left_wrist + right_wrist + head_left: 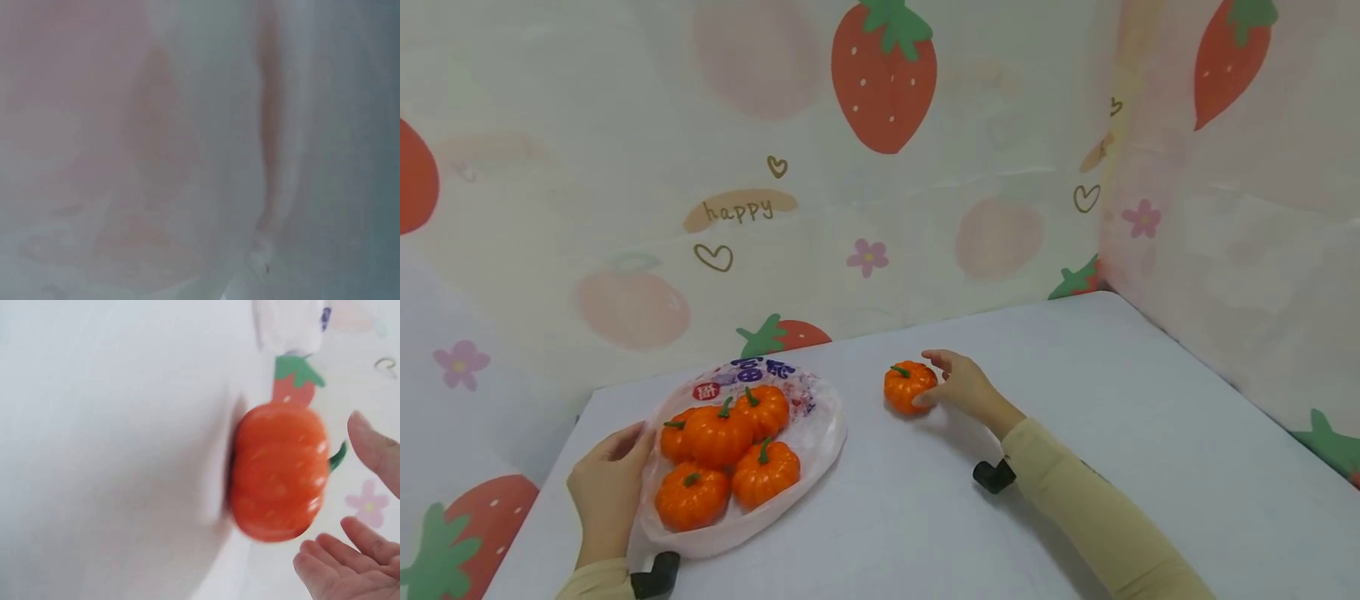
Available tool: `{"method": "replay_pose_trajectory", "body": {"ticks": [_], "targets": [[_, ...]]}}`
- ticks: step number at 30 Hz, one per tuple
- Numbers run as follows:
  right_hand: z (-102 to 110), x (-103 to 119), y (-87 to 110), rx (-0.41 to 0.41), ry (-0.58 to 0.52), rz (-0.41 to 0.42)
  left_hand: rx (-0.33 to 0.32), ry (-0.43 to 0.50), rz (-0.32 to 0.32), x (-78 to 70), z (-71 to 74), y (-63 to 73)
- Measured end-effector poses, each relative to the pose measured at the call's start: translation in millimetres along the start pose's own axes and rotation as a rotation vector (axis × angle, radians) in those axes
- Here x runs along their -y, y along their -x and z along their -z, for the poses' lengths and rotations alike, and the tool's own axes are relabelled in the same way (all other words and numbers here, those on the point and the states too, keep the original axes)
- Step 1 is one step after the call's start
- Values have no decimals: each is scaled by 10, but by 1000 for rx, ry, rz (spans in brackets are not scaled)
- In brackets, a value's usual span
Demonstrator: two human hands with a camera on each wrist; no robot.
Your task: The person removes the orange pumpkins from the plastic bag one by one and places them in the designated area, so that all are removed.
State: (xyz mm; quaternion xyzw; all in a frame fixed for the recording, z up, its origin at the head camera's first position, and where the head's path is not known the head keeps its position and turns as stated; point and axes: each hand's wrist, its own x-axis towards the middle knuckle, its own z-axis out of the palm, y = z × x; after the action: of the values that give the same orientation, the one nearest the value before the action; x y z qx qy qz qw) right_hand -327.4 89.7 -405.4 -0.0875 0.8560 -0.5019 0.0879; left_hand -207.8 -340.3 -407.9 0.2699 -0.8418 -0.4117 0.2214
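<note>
My left hand pinches the left rim of a white plastic bag, which lies spread open with purple and red print at its far side. Several small orange pumpkins with green stems, one of them a front pumpkin, sit inside it. Pale, blurred film fills the left wrist view. Right of the bag, a single pumpkin rests on the table. My right hand is beside it, fingers spread and holding nothing. In the right wrist view, thumb and fingers stand apart from this pumpkin, near its stem side.
The table has a white cover. Behind it and along the right hang curtains printed with strawberries, flowers and hearts. A black wrist mount sticks out below the right sleeve, and another mount shows at the left wrist.
</note>
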Motion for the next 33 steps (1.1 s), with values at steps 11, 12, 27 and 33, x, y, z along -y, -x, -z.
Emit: {"method": "replay_pose_trajectory", "body": {"ticks": [11, 12, 27, 33], "targets": [[-226, 321, 208, -74, -162, 126, 13, -6, -4, -10, 13, -4], [-256, 351, 218, -70, -160, 123, 9, -7, -8, -14, 12, -1], [-839, 684, 273, 63, -171, 186, 23, 21, 20, -5, 12, 1], [-1011, 753, 286, 113, -120, 180, 7, 14, 2, 21, 4, -10]]}}
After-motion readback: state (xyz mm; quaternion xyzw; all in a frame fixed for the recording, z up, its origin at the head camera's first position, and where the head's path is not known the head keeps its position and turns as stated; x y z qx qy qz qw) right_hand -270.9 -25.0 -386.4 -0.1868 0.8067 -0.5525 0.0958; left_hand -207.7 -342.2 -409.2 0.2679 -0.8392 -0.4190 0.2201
